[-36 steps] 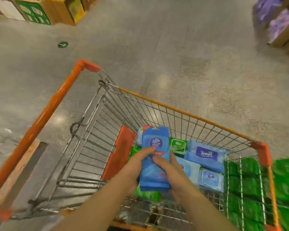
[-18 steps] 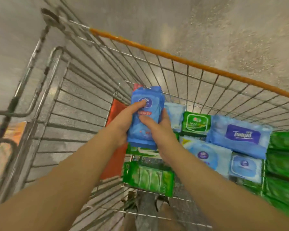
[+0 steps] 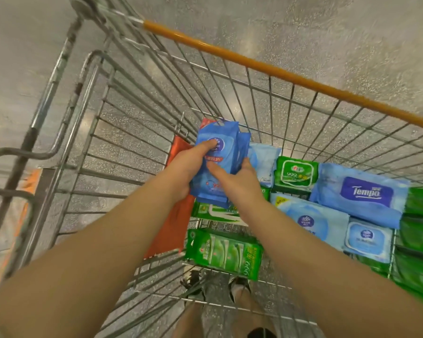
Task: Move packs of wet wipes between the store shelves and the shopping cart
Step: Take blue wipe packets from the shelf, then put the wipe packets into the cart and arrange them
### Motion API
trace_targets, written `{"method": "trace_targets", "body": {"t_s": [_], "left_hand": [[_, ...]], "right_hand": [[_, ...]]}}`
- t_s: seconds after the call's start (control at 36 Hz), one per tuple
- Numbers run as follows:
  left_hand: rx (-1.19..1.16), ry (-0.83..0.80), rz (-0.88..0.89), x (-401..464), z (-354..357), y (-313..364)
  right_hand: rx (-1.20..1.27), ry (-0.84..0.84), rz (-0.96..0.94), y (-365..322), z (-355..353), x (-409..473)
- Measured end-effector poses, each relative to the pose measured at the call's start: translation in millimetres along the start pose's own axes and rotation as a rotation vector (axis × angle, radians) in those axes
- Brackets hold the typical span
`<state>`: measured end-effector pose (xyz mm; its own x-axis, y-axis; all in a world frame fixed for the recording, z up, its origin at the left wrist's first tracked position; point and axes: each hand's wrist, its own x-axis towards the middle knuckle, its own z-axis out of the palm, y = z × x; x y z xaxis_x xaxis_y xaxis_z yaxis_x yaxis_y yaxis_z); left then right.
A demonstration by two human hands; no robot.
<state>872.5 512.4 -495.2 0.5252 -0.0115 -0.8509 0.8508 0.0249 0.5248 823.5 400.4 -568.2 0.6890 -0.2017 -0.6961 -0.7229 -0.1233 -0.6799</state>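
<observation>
both hands hold one blue pack of wet wipes [image 3: 221,152] upright inside the shopping cart [image 3: 156,113]: the left hand [image 3: 188,167] grips its left edge with the thumb laid across the printed front, and the right hand [image 3: 239,181] clamps its right side, thumb on the front and fingers wrapped behind. the pack looks like a bundle of several thin blue packets pressed together, with a hang hole at its top edge. it is held above the cart's load, near the middle of the basket, just in front of a red-orange panel [image 3: 174,203] that leans against the wire wall on the left

below the held pack lies a green pack [image 3: 215,211], partly hidden by the wrists, and nearer the person a second green pack marked 999 [image 3: 224,254] lies flat on the wire floor. to the right of the hands sit a pale blue pack [image 3: 264,164], a small green 999 pack [image 3: 296,173], a large blue tempo pack [image 3: 359,193], a light blue pack with a round logo [image 3: 310,220] and a smaller light blue pack [image 3: 368,237] touching it. stacked green packs [image 3: 418,240] fill the right edge, seen through the cart's wire. an orange rail [image 3: 279,71] caps the cart's far rim. the speckled grey floor [image 3: 327,32] shows through the wire, and the person's feet show below the basket
</observation>
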Motion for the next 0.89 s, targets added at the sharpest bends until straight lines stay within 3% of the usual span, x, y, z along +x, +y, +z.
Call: {"method": "trace_targets", "body": {"t_s": [0.28, 0.42, 0.53, 0.69, 0.89], "left_hand": [[0.197, 0.229, 0.153, 5, -1, 4], [0.281, 0.279, 0.313, 6, 0, 0], [0.395, 0.413, 0.474, -7, -4, -13], [0.377, 0.452, 0.501, -23, -3, -14], [0.483, 0.468, 0.699, -43, 0, -11]], "right_hand": [[-0.011, -0.048, -0.043, -31, 25, -9], [0.035, -0.052, -0.041, -29, 38, 4], [0.05, -0.05, -0.068, -17, 39, 10], [0.267, -0.168, 0.066, -1, 47, 35], [0.327, -0.258, 0.08, -31, 2, -20]]}}
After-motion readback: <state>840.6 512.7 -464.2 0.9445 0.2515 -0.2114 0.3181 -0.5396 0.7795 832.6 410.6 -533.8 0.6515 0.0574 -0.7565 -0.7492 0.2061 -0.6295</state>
